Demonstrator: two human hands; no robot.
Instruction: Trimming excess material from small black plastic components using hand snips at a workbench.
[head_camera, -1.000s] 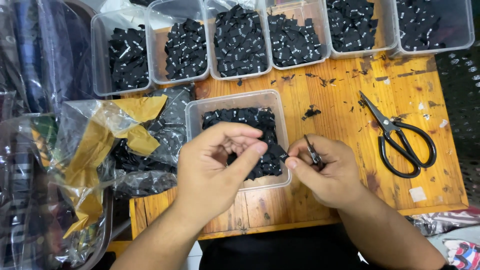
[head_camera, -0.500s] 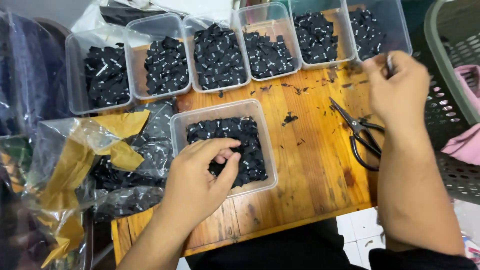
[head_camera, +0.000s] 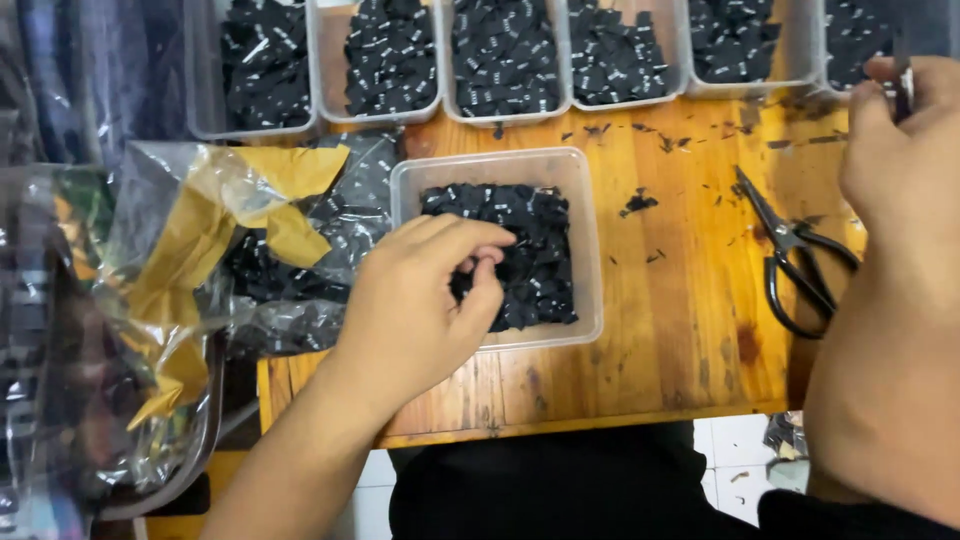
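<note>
A: Where is the left hand (head_camera: 415, 305)?

B: It is over the near tub (head_camera: 590, 250) on the table (head_camera: 680, 330). Thumb and fingers are pinched together in the black pieces (head_camera: 530, 260).

A: And the right hand (head_camera: 905, 170)?

B: It is raised at the right edge, close to the camera, above the scissors (head_camera: 790, 260). The fingers pinch a thin dark thing (head_camera: 904, 85); I cannot tell what it is.

A: What else?

B: A row of tubs (head_camera: 510, 60) with black pieces stands at the far side. A plastic bag (head_camera: 200, 260) with yellow tape lies at the left, just beside the near tub.
</note>
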